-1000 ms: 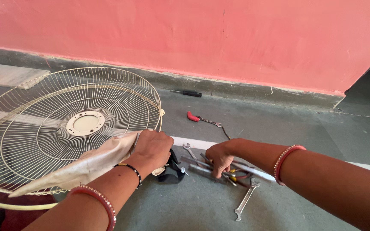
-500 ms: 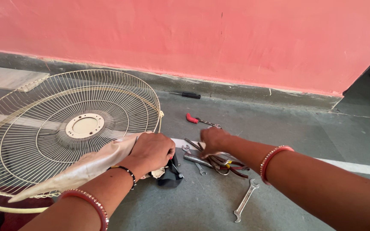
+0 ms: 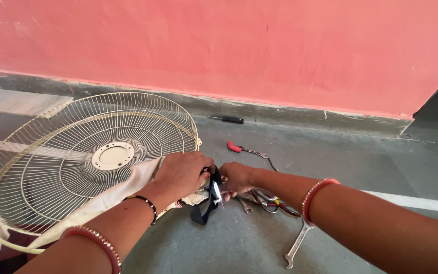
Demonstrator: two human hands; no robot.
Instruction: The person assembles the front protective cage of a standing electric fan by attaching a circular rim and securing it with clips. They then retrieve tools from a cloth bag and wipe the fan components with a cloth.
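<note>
Beside the fan guard (image 3: pixel 77 162), both hands (image 3: pixel 181 175) (image 3: pixel 236 178) on a black strap (image 3: pixel 204 205).

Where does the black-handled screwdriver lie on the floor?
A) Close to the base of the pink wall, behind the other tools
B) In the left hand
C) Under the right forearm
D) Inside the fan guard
A: the screwdriver lies by the foot of the pink wall, apart from both hands and beyond the red-handled tool.

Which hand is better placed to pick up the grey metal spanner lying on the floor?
Probably the right hand: the grey metal spanner lies under that forearm, while the left hand rests at the cream wire fan guard's edge, farther away.
</note>
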